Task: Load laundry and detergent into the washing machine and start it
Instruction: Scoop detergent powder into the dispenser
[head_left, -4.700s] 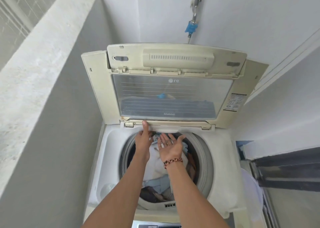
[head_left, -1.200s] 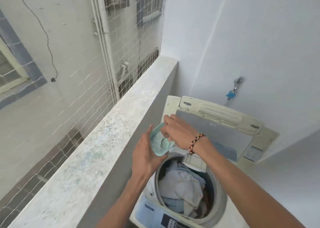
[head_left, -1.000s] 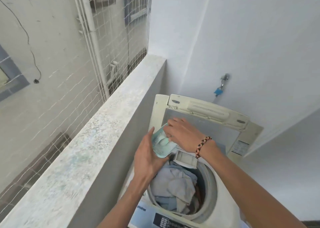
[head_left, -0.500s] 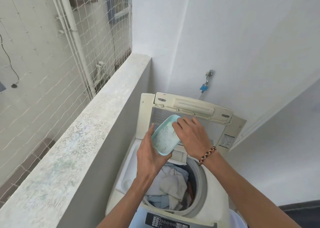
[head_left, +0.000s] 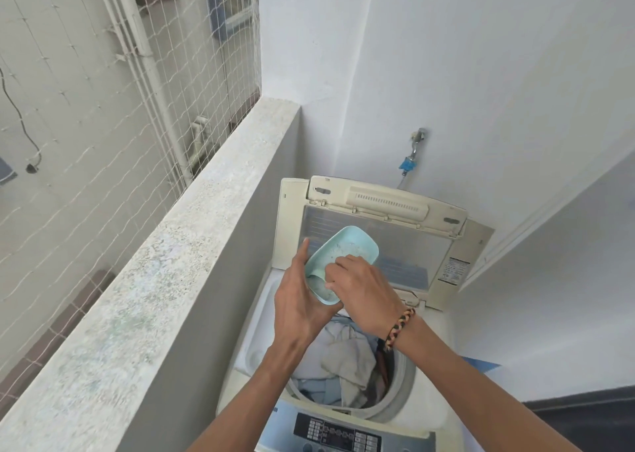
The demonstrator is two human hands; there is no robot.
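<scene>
A top-loading washing machine [head_left: 261, 321] stands open, its lid [head_left: 388, 231] folded upright at the back. Pale blue and white laundry [head_left: 343, 358] fills the drum. My left hand [head_left: 302, 300] grips a light green detergent container [head_left: 343, 248], tilted over the back rim of the drum. My right hand [head_left: 364, 290], with a braided bracelet at the wrist, reaches into the container; its fingertips are hidden inside. The control panel [head_left: 340, 434] shows at the bottom edge.
A speckled concrete ledge [head_left: 154, 279] runs close along the machine's left side, with netting [head_left: 103, 107] above it. White walls close in behind and to the right. A tap with a blue fitting [head_left: 410, 157] sticks out above the lid.
The view has swung from the ledge back over the machine. Both hands carried the container rightward, above the drum's back rim. My right hand's fingers have moved deeper into the container.
</scene>
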